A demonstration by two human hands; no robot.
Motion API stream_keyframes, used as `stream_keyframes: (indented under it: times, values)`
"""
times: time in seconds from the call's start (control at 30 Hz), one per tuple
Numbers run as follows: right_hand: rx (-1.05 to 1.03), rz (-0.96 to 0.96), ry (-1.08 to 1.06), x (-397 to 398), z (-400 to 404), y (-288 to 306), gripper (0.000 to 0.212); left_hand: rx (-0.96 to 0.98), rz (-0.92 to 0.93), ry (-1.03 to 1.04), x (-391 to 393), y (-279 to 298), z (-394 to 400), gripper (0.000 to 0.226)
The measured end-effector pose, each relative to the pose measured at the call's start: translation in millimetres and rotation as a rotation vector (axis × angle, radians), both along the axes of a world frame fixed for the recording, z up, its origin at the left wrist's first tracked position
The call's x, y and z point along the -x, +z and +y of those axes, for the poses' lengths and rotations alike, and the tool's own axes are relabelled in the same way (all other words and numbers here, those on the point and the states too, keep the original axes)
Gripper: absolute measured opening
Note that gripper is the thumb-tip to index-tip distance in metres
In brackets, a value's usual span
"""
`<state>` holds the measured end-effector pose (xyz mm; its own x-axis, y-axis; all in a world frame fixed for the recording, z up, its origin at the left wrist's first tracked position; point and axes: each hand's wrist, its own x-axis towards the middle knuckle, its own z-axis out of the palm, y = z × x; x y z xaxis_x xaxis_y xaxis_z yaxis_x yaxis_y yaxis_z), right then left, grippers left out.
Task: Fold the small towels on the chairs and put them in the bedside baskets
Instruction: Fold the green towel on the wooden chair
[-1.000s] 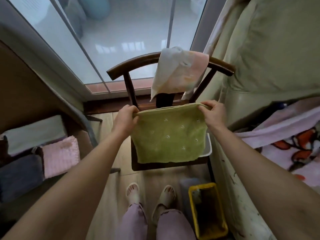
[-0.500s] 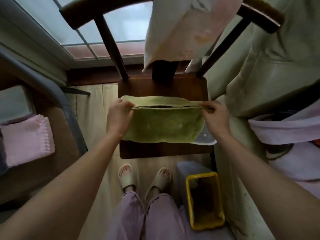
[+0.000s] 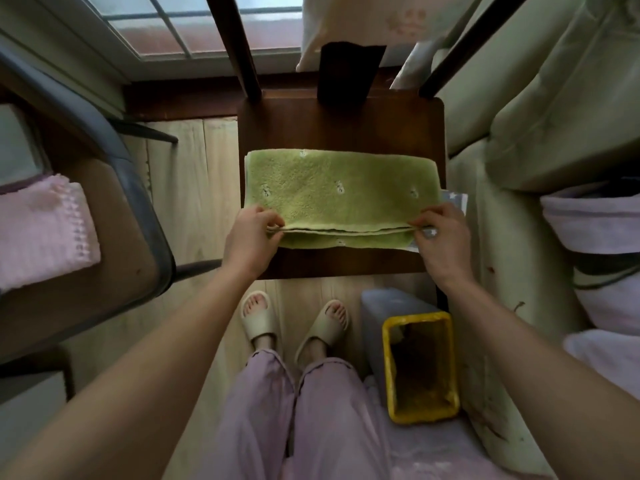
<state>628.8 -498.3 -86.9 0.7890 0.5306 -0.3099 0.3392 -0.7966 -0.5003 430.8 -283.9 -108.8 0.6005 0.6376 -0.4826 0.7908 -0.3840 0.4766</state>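
Lowered since a second ago, the green towel now lies folded in half on the chair seat. I see my left hand and right hand pinching its near corners; yellow basket on the floor beside my feet.

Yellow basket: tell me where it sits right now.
In the head view, the yellow basket stands on the floor at lower right, beside the person's right slipper, just in front of the wooden chair bearing the green towel.
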Motion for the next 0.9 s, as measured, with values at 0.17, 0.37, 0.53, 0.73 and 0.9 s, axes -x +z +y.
stream_keyframes:
  times: [0.17,0.37,0.53,0.73,0.9]
  values:
    - [-0.171,0.048,-0.068,-3.0,11.5,8.3,0.018,0.025,-0.159,-0.112,-28.7,12.6,-12.0,0.036]
    - [-0.442,0.296,-0.144,-33.8,39.7,14.3,0.033,0.365,-0.306,-0.146,-124.6,10.1,-53.0,0.039]
    - [-0.266,0.224,-0.561,-47.7,-0.6,-14.4,0.030,0.429,-0.246,0.005,-142.6,-19.0,-71.8,0.023]
    - [-0.390,0.690,-0.643,-33.5,-16.0,-37.6,0.021,0.402,-0.199,0.080,-145.2,-27.4,-76.8,0.020]
    - [-0.621,0.885,-0.611,-35.2,-2.1,-27.4,0.026,0.471,-0.179,0.160,-146.6,-27.5,-75.0,0.019]
